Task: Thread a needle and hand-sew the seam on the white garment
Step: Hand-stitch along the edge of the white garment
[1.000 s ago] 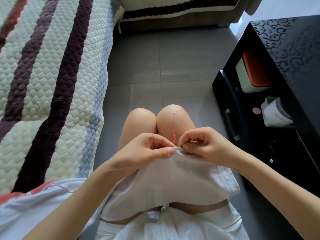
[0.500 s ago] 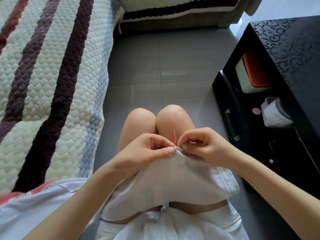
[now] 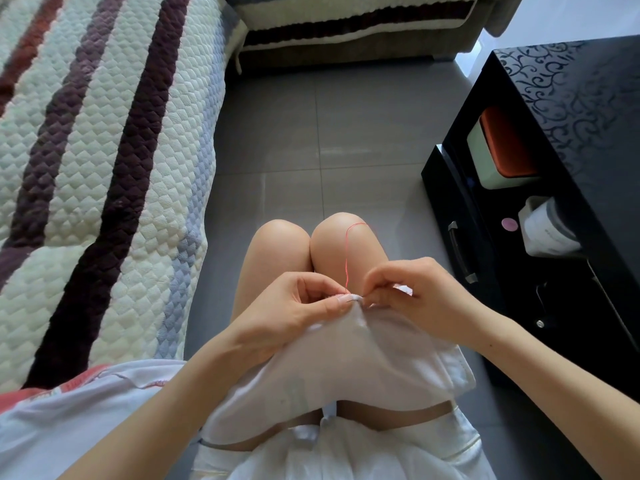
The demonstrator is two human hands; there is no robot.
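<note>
left hand [image 3: 291, 306]: thumb and forefinger pressed together on the top edge of the white garment [image 3: 346, 368], pinching the fold tight, the other fingers curled underneath.
right hand [image 3: 412, 299]: just to the right of that pinch, fingertips nearly meeting the left thumb, and it's curled and clamped on the same edge. a bit of white cloth shows between its fingers. anything finer in there is too small to tell.
white garment: hangs from the two pinches back toward the body, draped over the lap.
thread [image 3: 347, 258]: pink-red, comes up right between the two pinches, runs away over the right knee and hooks over at its far end.
knees [image 3: 284, 237]: bare, side by side, just beyond the hands.
floor [image 3: 311, 133]: matte grey tiles with thin grout lines, spreading out beyond the knees.
quilted cover [image 3: 104, 168]: well to the left of the left hand, cream with plum, rust and blue-grey stripes.
sofa [image 3: 346, 26]: far beyond the grip, across the floor, with a striped cover on it too.
black cabinet [image 3: 571, 116]: off to the right of the right hand, glossy, scroll pattern on top.
shelf contents: an orange-lidded box [image 3: 502, 150] further out, a white roll [image 3: 547, 226] and a small pink disc [image 3: 509, 224] nearer.
drawer handle [image 3: 459, 252]: metal, on the cabinet front nearest the right hand.
</note>
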